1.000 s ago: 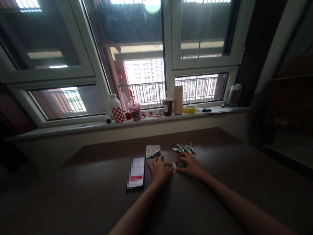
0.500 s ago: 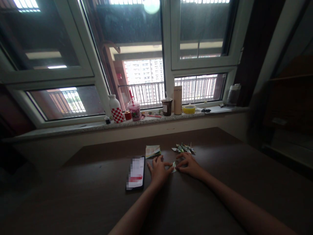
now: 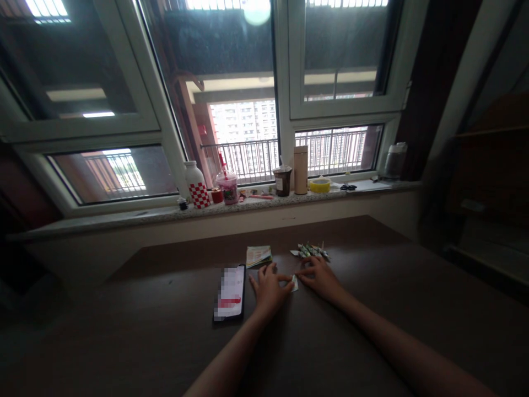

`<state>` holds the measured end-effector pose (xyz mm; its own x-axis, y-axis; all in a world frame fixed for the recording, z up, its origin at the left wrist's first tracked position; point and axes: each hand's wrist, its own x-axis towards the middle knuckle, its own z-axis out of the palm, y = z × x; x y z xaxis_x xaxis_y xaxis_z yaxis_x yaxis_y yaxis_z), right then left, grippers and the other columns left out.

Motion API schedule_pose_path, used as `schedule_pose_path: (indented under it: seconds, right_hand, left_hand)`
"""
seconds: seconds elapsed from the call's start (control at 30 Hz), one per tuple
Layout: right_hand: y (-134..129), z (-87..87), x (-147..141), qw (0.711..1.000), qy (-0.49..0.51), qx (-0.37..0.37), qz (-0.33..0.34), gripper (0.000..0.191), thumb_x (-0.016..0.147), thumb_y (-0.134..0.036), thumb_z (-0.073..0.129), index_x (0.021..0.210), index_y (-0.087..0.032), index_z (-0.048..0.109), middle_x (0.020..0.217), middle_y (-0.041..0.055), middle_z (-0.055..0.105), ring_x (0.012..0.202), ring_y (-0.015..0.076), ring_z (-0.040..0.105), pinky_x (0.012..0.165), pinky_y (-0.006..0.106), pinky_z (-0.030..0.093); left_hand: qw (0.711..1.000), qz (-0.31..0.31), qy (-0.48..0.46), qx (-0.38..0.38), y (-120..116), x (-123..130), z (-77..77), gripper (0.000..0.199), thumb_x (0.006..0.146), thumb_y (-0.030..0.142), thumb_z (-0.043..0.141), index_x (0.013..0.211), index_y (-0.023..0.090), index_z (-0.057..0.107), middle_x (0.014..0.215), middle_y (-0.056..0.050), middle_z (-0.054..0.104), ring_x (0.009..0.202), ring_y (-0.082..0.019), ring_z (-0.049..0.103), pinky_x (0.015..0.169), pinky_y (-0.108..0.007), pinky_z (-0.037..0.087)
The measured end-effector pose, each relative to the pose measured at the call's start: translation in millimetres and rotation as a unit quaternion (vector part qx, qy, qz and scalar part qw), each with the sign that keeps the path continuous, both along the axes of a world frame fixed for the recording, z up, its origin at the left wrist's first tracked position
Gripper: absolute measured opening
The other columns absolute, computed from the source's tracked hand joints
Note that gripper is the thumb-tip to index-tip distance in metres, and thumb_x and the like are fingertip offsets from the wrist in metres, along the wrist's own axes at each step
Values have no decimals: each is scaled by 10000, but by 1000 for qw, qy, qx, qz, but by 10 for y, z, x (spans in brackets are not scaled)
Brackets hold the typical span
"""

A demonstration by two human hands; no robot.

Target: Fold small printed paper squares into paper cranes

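A small pale slip of paper [image 3: 295,284], which looks folded, is at the middle of the brown table. My left hand [image 3: 270,289] pinches its left side between thumb and index finger, the other fingers spread above the tabletop. From the right, my right hand [image 3: 322,278] has its thumb and index finger together at the slip's upper edge. Just beyond that hand lies a pile of folded paper pieces [image 3: 312,251], green and white. A stack of printed paper sheets [image 3: 258,255] rests behind my left hand. Left of it is a phone [image 3: 230,292] with its screen lit.
Along the windowsill [image 3: 256,205] stand a checkered bottle [image 3: 198,187], a pink cup [image 3: 227,187], a dark drink cup [image 3: 282,181] and a tan flask [image 3: 301,171]. A yellow tape roll [image 3: 319,186] and scissors [image 3: 348,187] lie farther right. The table's far edge [image 3: 256,232] runs below the sill.
The fingers of my right hand have drawn together and shifted slightly up to the slip's top edge. The slip looks narrower and paler now. My left hand stays nearly where it was.
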<state>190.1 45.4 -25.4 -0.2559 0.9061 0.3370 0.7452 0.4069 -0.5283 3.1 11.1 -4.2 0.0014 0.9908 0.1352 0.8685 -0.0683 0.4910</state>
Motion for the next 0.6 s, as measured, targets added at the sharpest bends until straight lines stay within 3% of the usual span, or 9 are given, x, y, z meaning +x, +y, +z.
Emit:
schedule_pose_path:
  seconds: [0.6]
  right_hand:
    - [-20, 53, -92, 1000, -20, 5, -18, 160, 759, -384, 719, 860, -266, 758, 1112, 80, 610, 1109, 273, 511, 968, 456, 399]
  left_hand:
    - [1000, 3, 19, -9, -25, 12, 24, 231, 786, 495, 645, 958, 390, 758, 1476, -7, 462, 1413, -311, 290, 1132, -683, 38]
